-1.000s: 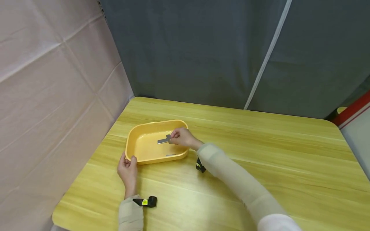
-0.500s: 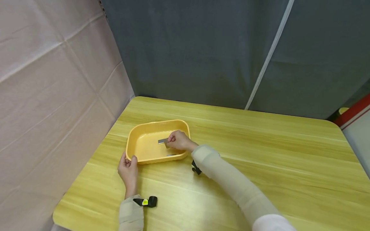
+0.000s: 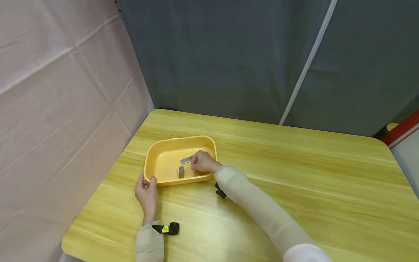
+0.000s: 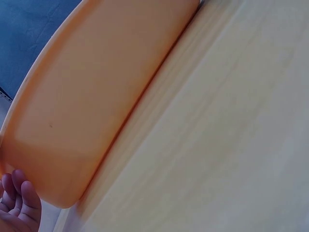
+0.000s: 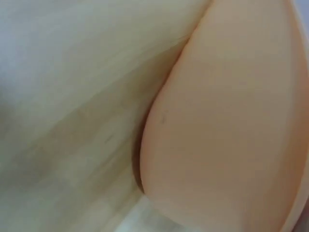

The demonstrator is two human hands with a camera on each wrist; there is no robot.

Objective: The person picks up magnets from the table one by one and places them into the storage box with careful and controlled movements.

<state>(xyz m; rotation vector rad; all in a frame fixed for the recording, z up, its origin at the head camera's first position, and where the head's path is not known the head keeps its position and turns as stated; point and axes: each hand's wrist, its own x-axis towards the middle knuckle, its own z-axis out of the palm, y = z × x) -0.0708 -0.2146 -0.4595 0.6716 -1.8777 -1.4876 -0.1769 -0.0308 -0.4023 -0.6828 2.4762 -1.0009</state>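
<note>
My left hand (image 3: 147, 193) grips the near left corner of a yellow plastic tray (image 3: 156, 182), thumb over the rim. In the left wrist view, its curled fingers (image 4: 30, 200) show beside the tray's outer wall (image 4: 82, 96). My right hand (image 3: 203, 162) is inside the tray at its right side, fingers curled and pointing down. A flat silver metal piece (image 3: 186, 160) lies on the tray floor, its right end reaching behind that hand. A small silver block (image 3: 181, 172) sits nearer the front wall, apart from the fingers. Whether the right fingers pinch anything is hidden.
The tray stands on a wood-grain table (image 3: 294, 174), toward its left side. A dark grey curtain (image 3: 212, 58) hangs behind, and a pale cloth wall (image 3: 65, 109) runs along the left. A red and white object (image 3: 402, 133) is at the right edge.
My right hand has moved slightly down and left. The square metal piece it pinched no longer shows at its fingertips; a small block now shows left of it. The left hand keeps its grip.
</note>
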